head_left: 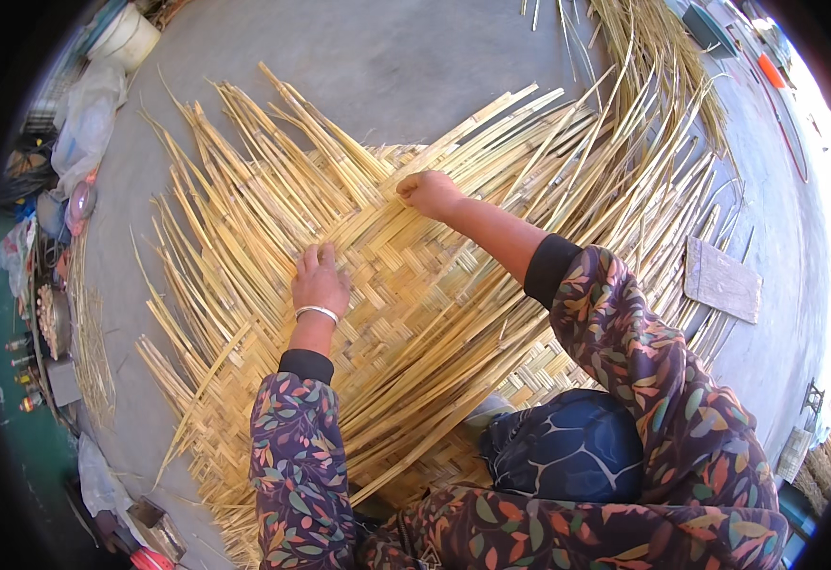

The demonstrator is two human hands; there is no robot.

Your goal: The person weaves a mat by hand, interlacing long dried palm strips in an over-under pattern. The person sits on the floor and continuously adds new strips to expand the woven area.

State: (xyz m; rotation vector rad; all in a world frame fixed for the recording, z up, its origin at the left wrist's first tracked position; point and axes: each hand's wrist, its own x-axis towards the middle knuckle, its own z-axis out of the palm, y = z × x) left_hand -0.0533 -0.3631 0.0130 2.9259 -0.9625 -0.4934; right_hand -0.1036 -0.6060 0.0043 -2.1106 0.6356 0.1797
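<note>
A woven mat of pale yellow split-reed strips spreads over the floor in front of me, its middle in a zigzag weave. Loose strip ends fan out at the far left, and more strips fan out to the right. My left hand, with a white bracelet at the wrist, rests on the weave's left part, fingers extended forward on the strips. Farther off, my right hand is closed low over the weave's far edge. Whatever is between its fingers is hidden. A bundle of strips lies across the mat nearer to me.
A flat grey slab lies on strips at the right. Beyond the mat, a pile of thin stalks sits on the grey floor. A white bucket, plastic bags and clutter line the left side. My patterned knee is by the mat.
</note>
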